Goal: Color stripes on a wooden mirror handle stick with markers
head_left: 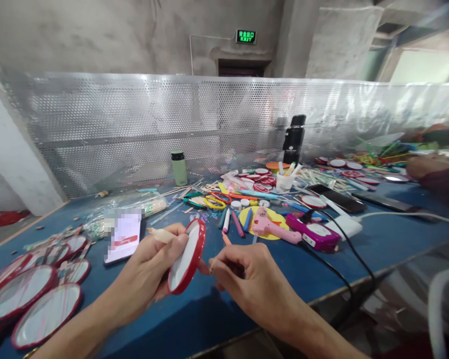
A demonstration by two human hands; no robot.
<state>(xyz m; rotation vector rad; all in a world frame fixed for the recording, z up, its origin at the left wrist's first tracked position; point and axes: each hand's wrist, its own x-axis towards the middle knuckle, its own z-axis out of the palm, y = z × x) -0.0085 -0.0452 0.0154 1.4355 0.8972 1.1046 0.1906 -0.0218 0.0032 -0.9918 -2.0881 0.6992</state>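
Observation:
My left hand point(149, 269) is closed around a round white disc with a red rim point(186, 257), held on edge above the blue table point(377, 244). A pale wooden stick point(160, 234) lies across the same hand's fingers. My right hand point(247, 281) is just right of the disc, fingers pinched on a small thin thing I cannot make out, its tip near the disc's rim.
Several finished red-rimmed discs point(41, 311) lie at the left. A phone point(122, 235) lies ahead of my left hand. A pink glue gun point(275, 227), markers, scissors point(209, 199), a green bottle point(179, 168) and cables crowd the middle. Another person's arm point(434, 167) rests at far right.

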